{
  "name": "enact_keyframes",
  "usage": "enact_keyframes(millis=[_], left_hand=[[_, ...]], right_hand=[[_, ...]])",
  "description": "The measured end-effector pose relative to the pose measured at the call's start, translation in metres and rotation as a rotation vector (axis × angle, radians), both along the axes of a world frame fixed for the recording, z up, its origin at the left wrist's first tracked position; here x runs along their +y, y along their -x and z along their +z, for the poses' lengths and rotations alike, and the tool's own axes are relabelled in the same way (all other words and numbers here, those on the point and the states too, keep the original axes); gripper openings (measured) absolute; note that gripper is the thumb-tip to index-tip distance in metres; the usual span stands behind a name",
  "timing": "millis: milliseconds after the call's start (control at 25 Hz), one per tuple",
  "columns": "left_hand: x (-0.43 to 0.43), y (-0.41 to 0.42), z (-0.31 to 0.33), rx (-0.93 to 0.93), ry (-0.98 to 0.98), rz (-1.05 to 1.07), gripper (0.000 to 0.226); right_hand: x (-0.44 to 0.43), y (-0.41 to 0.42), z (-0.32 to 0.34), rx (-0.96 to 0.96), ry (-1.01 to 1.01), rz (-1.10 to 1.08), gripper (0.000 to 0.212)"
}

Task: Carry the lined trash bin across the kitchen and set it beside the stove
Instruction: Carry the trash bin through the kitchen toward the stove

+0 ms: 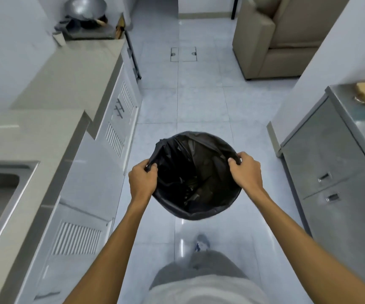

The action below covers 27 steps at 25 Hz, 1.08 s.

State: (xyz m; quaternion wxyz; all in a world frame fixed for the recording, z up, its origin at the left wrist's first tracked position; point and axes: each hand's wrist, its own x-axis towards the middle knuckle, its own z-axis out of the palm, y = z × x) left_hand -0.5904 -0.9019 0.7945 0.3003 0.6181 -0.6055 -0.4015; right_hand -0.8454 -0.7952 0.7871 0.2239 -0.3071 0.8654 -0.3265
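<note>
Black liner (195, 172), pale grey marbled floor tiles (201, 106), beige sofa (286, 36), white louvred cabinets (120, 119).

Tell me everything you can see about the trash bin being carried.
The trash bin is round and seen from above, so its outer wall hardly shows. A black plastic liner, glossy and crumpled, is folded over the whole rim and sags into the dark inside; what lies at the bottom cannot be told. It appears held roughly upright above the pale tiled floor, between the counter cabinets and a steel cabinet. The left hand grips the rim on one side, the right hand on the opposite side.
</note>
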Motion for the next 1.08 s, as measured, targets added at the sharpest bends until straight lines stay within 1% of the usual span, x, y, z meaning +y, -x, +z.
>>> enact_keyframes(millis=[160, 240, 400, 520, 640, 760, 880, 1080], left_hand=[[-0.081, 0.066, -0.002, -0.018, 0.015, 0.026, 0.025], [-0.114, 0.094, -0.004, -0.06, 0.045, 0.034, 0.024], [-0.206, 0.155, -0.02, -0.186, 0.084, 0.032, 0.019], [-0.286, 0.197, -0.028, -0.21, 0.067, 0.026, 0.019], [-0.369, 0.231, -0.025, -0.206, 0.018, -0.003, 0.024], [-0.452, 0.264, -0.013, -0.167, 0.021, -0.126, 0.035], [-0.524, 0.295, -0.01, -0.192, 0.011, -0.212, 0.047], [-0.637, 0.379, -0.028, -0.243, 0.021, -0.282, 0.055]], right_hand=[[-0.085, 0.061, 0.007, 0.066, -0.054, 0.034, 0.028], [-0.121, 0.082, 0.007, 0.127, -0.082, 0.046, 0.033], [-0.216, 0.13, 0.003, 0.203, -0.134, 0.044, 0.041], [-0.296, 0.167, -0.002, 0.235, -0.141, 0.048, 0.04], [-0.378, 0.203, -0.007, 0.189, -0.151, 0.022, 0.041], [-0.454, 0.235, -0.005, 0.139, -0.126, 0.007, 0.04], [-0.513, 0.27, -0.012, 0.095, -0.113, -0.076, 0.038], [-0.622, 0.348, -0.026, 0.019, -0.02, -0.219, 0.038]])
